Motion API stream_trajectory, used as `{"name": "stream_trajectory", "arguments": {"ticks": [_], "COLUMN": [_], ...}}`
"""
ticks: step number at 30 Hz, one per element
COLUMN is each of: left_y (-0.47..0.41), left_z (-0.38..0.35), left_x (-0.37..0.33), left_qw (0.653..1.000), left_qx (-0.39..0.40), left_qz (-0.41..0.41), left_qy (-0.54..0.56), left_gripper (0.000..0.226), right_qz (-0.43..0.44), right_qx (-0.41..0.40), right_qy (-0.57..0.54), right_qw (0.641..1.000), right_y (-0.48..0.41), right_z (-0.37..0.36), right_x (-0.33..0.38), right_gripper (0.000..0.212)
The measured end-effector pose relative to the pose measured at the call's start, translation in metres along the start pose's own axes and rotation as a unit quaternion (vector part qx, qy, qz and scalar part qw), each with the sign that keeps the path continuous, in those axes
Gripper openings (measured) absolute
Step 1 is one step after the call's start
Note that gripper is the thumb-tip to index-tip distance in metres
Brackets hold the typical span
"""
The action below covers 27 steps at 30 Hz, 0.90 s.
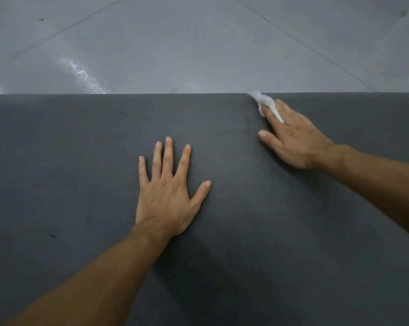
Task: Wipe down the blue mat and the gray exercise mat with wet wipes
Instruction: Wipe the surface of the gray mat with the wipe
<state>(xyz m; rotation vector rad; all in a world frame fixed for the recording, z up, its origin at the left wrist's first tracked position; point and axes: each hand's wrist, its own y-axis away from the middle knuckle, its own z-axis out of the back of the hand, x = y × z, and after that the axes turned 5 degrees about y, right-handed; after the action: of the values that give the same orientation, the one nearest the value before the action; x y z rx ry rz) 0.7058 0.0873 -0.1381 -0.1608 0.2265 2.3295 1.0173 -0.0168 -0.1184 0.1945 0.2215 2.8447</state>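
Two hands rested on the gray mat (57,161). Left hand (168,194) lay flat, fingers spread, mid-mat. Right hand (292,140) pinched a wipe (261,100) between its fingers at the mat's far edge, bordering the floor (198,43).

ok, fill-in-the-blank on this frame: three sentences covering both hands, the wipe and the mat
1. The left hand lies flat, fingers spread, on the dark gray ribbed exercise mat, holding ____.
2. The right hand holds the crumpled white wet wipe between its fingers at the mat's ____ edge.
3. Past that edge lies the pale gray tiled ____.

Missing words: nothing; far; floor
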Motion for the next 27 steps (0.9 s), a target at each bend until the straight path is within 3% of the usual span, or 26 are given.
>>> {"name": "stream_trajectory", "arguments": {"ticks": [4,8,14,16,21,25,27], "left_y": [0.0,-0.001,-0.001,-0.001,0.002,0.001,0.015], "left_z": [0.002,0.003,0.006,0.007,0.007,0.016,0.02], "left_x": [0.001,0.001,0.0,0.001,0.0,0.019,0.056], "left_qw": [1.0,1.0,0.999,0.999,0.999,0.994,0.993], "left_qx": [0.007,0.018,0.031,0.028,0.042,0.087,0.066], "left_qz": [0.005,0.005,-0.001,-0.003,-0.005,-0.055,-0.094], "left_qy": [0.004,0.01,0.019,0.026,0.031,0.029,0.01], "left_gripper": [0.086,0.087,0.088,0.089,0.088,0.085,0.078], "right_qz": [-0.011,-0.031,0.148,0.154,0.089,-0.113,-0.175], "right_qx": [-0.014,0.013,0.056,0.057,0.038,0.005,-0.008], "right_qy": [0.01,-0.029,0.017,0.0,0.068,0.018,-0.021], "right_qw": [1.0,0.999,0.987,0.986,0.993,0.993,0.984], "right_y": [-0.046,-0.051,0.045,0.074,0.09,0.075,0.068], "right_z": [0.017,-0.002,-0.014,-0.019,-0.024,-0.03,-0.03], "right_x": [-0.001,0.038,0.122,0.132,0.115,0.101,0.111], "right_gripper": [0.069,0.08,0.074,0.073,0.071,0.075,0.076]}}
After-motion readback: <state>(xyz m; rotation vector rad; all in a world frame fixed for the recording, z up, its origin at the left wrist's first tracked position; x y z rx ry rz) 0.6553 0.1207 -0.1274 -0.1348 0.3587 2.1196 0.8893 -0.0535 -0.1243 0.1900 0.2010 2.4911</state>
